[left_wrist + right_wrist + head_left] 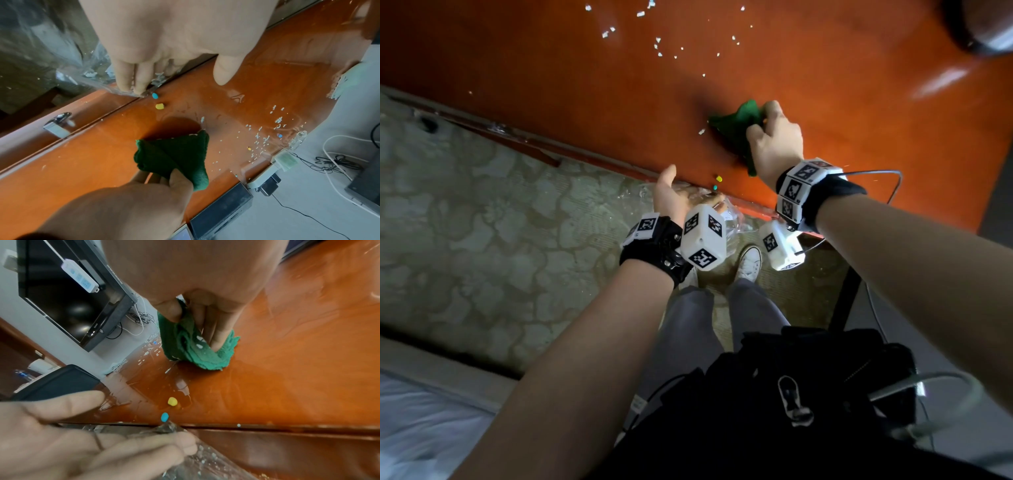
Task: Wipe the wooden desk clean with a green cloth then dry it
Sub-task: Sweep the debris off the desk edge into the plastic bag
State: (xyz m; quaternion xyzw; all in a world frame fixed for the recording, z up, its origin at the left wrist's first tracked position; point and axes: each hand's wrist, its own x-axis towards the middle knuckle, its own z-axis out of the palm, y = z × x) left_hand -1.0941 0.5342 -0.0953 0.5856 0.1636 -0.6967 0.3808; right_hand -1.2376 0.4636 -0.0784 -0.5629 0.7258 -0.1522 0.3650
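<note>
My right hand grips a bunched green cloth and holds it down on the glossy orange wooden desk; in the right wrist view the cloth has white bits stuck to it. Wet streaks show on the desk. My left hand is at the desk's near edge, fingers straight, pressing a clear plastic bag against the edge, thumb spread over the top. A yellow pellet and a blue pellet lie just beside that bag. White crumbs are scattered farther back.
A black box sits at the desk's far edge, with a monitor, a white power strip and cables behind it. A metal drawer handle sticks out below the near edge. A dark round object stands at the far right.
</note>
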